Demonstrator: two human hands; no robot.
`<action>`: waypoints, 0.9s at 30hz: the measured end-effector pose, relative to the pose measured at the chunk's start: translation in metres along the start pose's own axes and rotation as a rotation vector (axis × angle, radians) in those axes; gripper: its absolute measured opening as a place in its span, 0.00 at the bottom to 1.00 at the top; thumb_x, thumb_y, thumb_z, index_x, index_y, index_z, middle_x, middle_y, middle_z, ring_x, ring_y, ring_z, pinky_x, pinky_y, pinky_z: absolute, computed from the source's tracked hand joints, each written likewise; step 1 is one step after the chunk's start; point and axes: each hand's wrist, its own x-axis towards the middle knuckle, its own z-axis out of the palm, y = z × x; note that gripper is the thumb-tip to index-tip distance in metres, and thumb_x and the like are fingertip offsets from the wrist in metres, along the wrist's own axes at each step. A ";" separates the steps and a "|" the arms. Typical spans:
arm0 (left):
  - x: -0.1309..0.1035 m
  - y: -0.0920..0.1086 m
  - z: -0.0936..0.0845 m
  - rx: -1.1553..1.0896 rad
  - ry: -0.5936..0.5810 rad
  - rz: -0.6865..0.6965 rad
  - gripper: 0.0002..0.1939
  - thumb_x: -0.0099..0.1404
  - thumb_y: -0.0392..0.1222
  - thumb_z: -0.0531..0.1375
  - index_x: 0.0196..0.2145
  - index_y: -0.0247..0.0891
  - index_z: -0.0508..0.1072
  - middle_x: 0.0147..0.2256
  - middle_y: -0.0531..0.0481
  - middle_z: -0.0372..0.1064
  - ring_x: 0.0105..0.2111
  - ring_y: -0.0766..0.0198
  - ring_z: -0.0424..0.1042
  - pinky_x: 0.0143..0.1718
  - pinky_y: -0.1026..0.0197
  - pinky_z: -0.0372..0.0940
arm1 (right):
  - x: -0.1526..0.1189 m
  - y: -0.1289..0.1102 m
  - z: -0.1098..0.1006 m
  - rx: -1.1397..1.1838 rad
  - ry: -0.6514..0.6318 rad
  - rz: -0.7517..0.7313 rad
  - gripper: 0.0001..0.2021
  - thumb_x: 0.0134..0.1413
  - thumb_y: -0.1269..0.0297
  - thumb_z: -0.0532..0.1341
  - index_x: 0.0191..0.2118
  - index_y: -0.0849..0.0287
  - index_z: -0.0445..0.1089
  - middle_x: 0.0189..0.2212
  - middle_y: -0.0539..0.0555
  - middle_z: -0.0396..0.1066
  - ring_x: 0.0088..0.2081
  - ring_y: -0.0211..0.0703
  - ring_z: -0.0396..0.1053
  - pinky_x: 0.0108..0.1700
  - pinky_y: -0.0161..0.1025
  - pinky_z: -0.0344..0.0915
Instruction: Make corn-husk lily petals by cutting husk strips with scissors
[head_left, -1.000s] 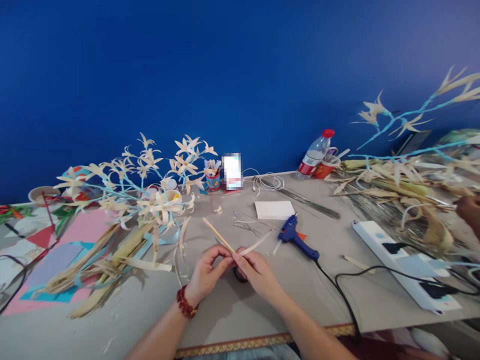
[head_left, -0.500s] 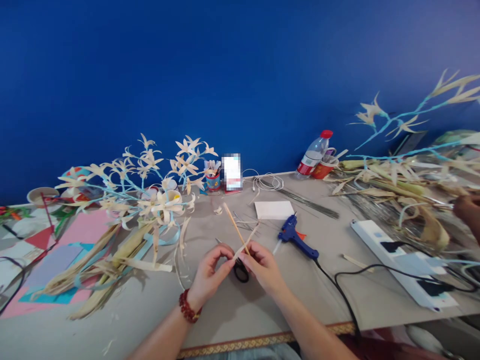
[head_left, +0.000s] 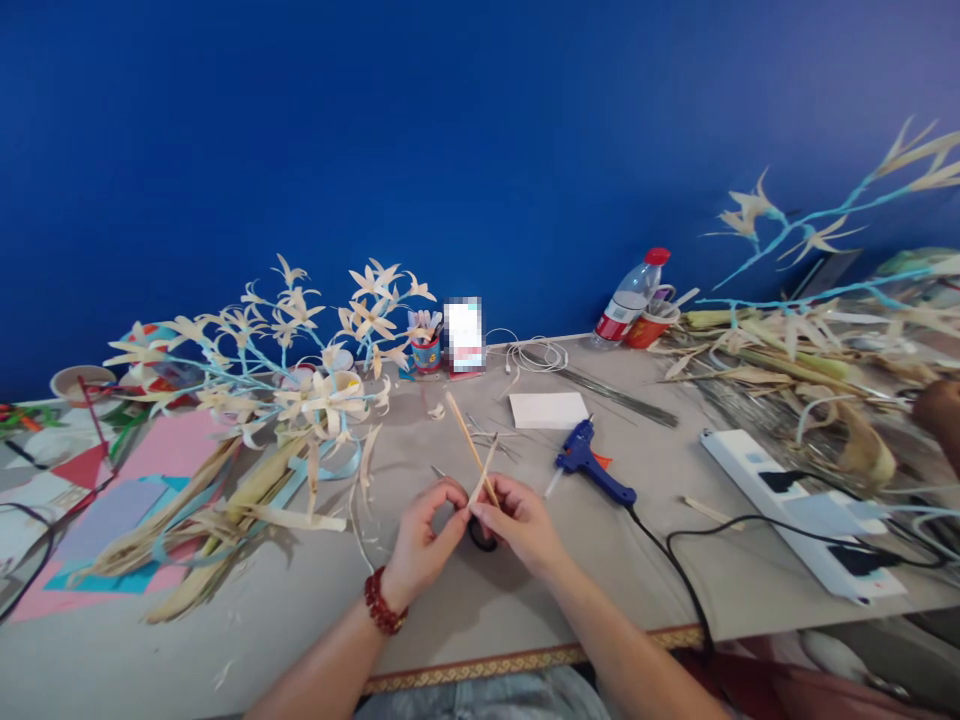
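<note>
Over the middle of the table my left hand (head_left: 429,528) and my right hand (head_left: 523,522) meet, thumbs and fingers pinched together. Between their fingertips is a narrow pale strip of corn husk (head_left: 487,466), its free end pointing up. My right hand also grips a thin wooden stick (head_left: 463,428), which slants up and to the left, crossing the strip. Beneath the hands, partly covered, lie scissors with black handles (head_left: 482,538). A blue glue gun (head_left: 592,465) rests on the table to the right of my right hand.
Husk flowers on blue stems (head_left: 292,320) and dried husks (head_left: 247,510) lie left. A white block (head_left: 548,410), wires (head_left: 619,395) and bottle (head_left: 628,300) are further back. A power strip (head_left: 787,520) with cables lies right, near another person's hand (head_left: 937,415).
The husk strip's free end has swung left and stands steeper, closer to the stick. Both hands remain together in nearly the same place. The other person's hand at right has shifted slightly.
</note>
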 end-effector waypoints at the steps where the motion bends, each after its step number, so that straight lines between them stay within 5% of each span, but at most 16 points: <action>1: 0.000 0.001 0.000 0.031 0.003 0.012 0.06 0.64 0.38 0.56 0.30 0.37 0.69 0.30 0.49 0.66 0.33 0.62 0.65 0.38 0.61 0.59 | 0.000 0.001 0.000 -0.003 0.000 0.000 0.12 0.46 0.57 0.65 0.27 0.60 0.64 0.16 0.44 0.61 0.18 0.31 0.54 0.19 0.29 0.47; 9: 0.000 0.003 0.000 0.053 0.052 0.004 0.09 0.64 0.40 0.56 0.27 0.37 0.69 0.27 0.51 0.65 0.30 0.63 0.65 0.34 0.62 0.59 | 0.001 0.003 -0.002 0.021 0.042 -0.009 0.08 0.46 0.62 0.62 0.29 0.60 0.64 0.15 0.43 0.60 0.16 0.29 0.50 0.18 0.29 0.45; 20: 0.000 0.002 0.003 0.084 0.038 -0.033 0.09 0.64 0.41 0.56 0.27 0.37 0.68 0.27 0.51 0.65 0.29 0.64 0.64 0.33 0.63 0.58 | 0.002 0.006 -0.001 -0.041 0.022 -0.010 0.06 0.44 0.65 0.61 0.27 0.59 0.64 0.15 0.43 0.62 0.17 0.32 0.57 0.22 0.31 0.53; 27: -0.003 -0.001 0.004 -0.175 -0.012 -0.163 0.12 0.63 0.47 0.57 0.28 0.38 0.68 0.27 0.51 0.62 0.29 0.64 0.61 0.32 0.64 0.58 | 0.002 0.002 -0.004 0.099 -0.037 0.116 0.06 0.44 0.64 0.60 0.27 0.59 0.63 0.10 0.42 0.60 0.12 0.28 0.46 0.15 0.28 0.39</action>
